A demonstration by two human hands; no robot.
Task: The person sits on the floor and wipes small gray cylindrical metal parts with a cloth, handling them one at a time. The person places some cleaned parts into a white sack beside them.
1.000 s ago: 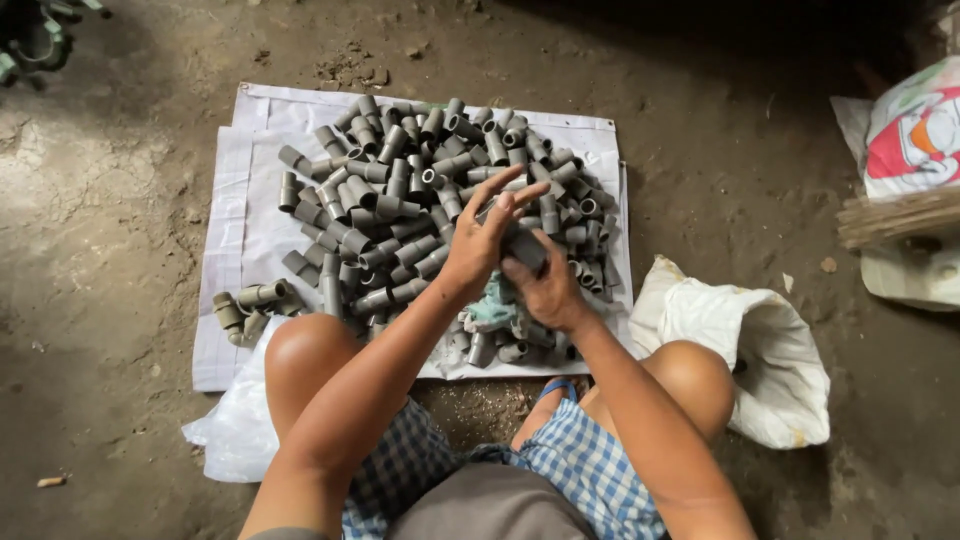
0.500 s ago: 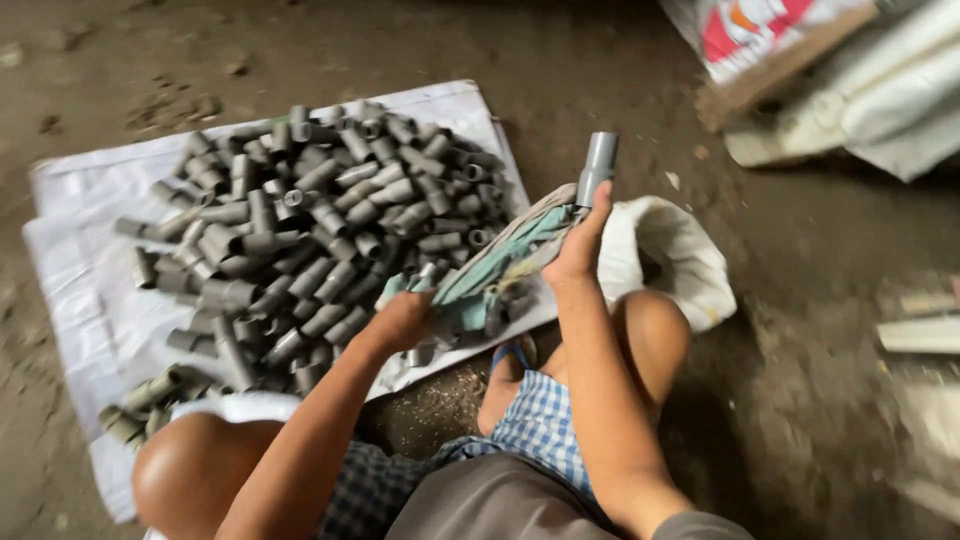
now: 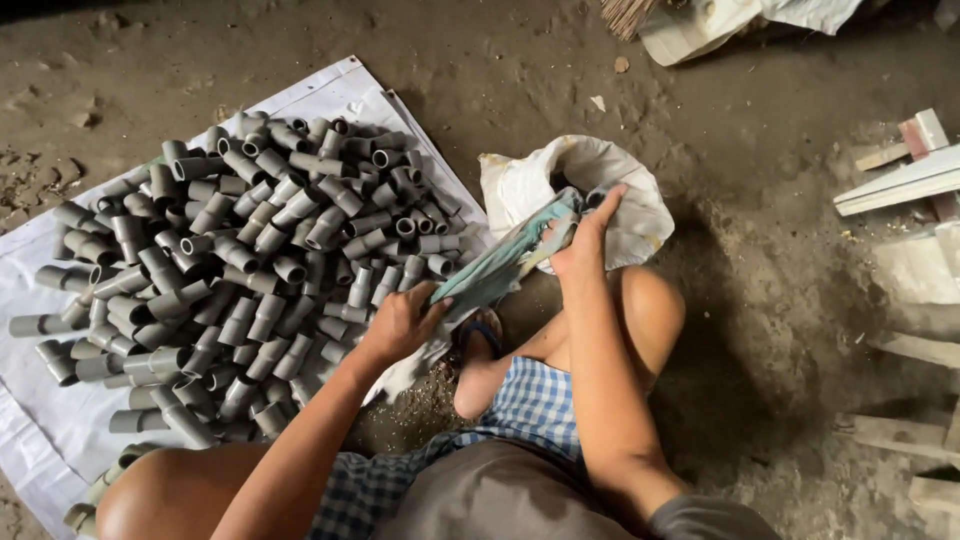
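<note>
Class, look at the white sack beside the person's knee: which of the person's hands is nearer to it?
Right. The right hand reaches over the white sack mouth, holding a cloth; the left hand grips the cloth's other end beside the grey pipe fittings.

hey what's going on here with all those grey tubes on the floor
A person squats on a dirt floor beside a heap of short grey pipe pieces on a white sheet. Their left hand grips one end of a teal rag; the right hand holds its other end at the mouth of a white sack.
</note>
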